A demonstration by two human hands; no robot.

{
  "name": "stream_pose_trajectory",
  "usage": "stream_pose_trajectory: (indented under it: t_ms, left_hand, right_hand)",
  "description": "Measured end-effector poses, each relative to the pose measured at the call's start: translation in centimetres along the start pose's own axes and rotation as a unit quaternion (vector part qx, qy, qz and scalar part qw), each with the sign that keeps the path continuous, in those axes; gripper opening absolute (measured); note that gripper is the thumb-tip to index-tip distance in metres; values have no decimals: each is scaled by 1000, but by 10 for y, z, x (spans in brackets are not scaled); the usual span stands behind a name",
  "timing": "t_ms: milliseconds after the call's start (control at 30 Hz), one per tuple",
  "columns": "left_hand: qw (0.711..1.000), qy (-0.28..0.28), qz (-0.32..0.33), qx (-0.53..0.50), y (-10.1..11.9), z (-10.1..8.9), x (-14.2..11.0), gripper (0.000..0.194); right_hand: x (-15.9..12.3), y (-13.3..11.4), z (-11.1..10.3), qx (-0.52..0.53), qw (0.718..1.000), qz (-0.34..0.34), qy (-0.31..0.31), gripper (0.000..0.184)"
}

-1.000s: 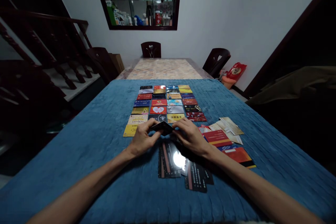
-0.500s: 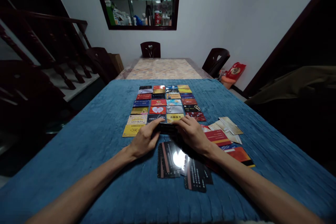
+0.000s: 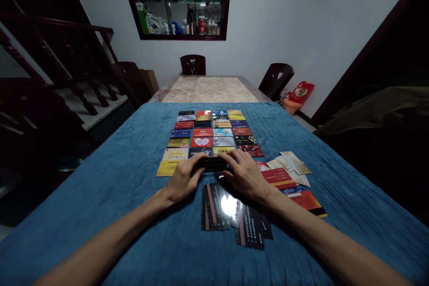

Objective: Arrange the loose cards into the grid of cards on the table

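Between my two hands is a black card (image 3: 211, 164), gripped by its short ends at the near edge of a grid of cards. My left hand (image 3: 184, 173) has thumb and fingers closed on its left end. On its right end, my right hand (image 3: 244, 170) is closed the same way. Just beyond lie a dark card (image 3: 200, 152) and a yellow card (image 3: 224, 150), the latter partly covered by my right fingers. A bright yellow card (image 3: 166, 168) rests left of my left hand. Several loose black cards (image 3: 216, 208) overlap below my hands, one reflecting glare.
Right of my right forearm is a loose pile with a red card (image 3: 279, 178), an orange card (image 3: 306, 203) and pale cards (image 3: 295, 162). A blue cloth (image 3: 117, 165) covers the near table. Dark chairs (image 3: 275, 79) stand around the far end.
The black card between my hands has tipped up, so more of its dark face shows. Both hands keep nearly the same place; the whole view has shifted slightly.
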State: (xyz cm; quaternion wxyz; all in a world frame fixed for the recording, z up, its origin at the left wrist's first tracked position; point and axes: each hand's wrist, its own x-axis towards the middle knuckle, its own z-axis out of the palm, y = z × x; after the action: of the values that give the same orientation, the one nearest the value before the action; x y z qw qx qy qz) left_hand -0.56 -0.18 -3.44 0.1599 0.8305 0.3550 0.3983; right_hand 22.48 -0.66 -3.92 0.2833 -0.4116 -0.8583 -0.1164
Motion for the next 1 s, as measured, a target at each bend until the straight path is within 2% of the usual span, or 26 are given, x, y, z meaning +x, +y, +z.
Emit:
stream_pose_trajectory:
  t_ms: [133,367,700,833,1000]
  left_hand:
    - [1000,7,-26,-9,2,-1,0,32]
    - [998,12,-37,-38,2,0,0,32]
    - [991,19,-85,-103,-2,0,1,33]
    - [993,14,-78,-85,-3,1,0,35]
    - [999,0,-45,-28,-3,2,-2,52]
  right_hand:
    - [0,-3,0,3,1000,6,-1,52]
    - [-1,-2,1,-9,1000,-4,24,45]
    - [-3,-1,2,-1,999,-17,43,53]
    - [-2,0,-1,-14,998,-28,53,47]
    - [1,1,-8,-19,998,-38,47,47]
